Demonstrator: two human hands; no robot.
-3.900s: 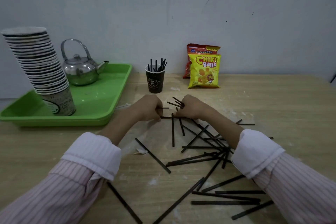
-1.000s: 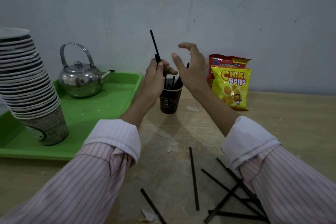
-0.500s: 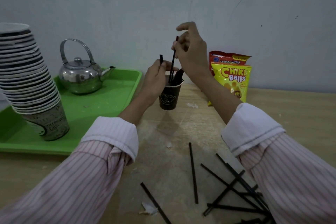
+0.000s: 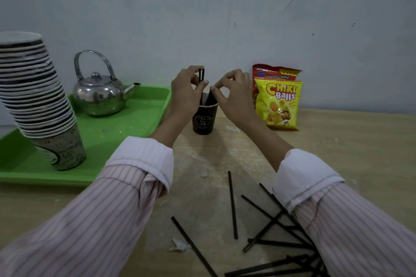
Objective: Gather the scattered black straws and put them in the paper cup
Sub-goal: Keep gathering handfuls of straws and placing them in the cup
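A black paper cup [image 4: 203, 120] stands upright on the wooden table, with several black straws sticking out of it. My left hand [image 4: 186, 92] hovers just left of the cup's mouth and pinches two black straws [image 4: 201, 75] upright over it. On the cup's right side, my right hand [image 4: 234, 91] pinches the tops of the straws [image 4: 209, 98] standing in the cup. Several loose black straws [image 4: 232, 204] lie scattered on the table near me, partly hidden under my right sleeve.
A green tray [image 4: 135, 128] at the left carries a steel kettle [image 4: 100, 94] and a leaning stack of paper cups [image 4: 38, 101]. Two snack bags [image 4: 279, 102] stand against the wall right of the cup. A scrap of paper [image 4: 181, 245] lies near the loose straws.
My right hand has come down from above the cup to its rim, lowering a straw into it. My left hand stays beside the cup holding straws.
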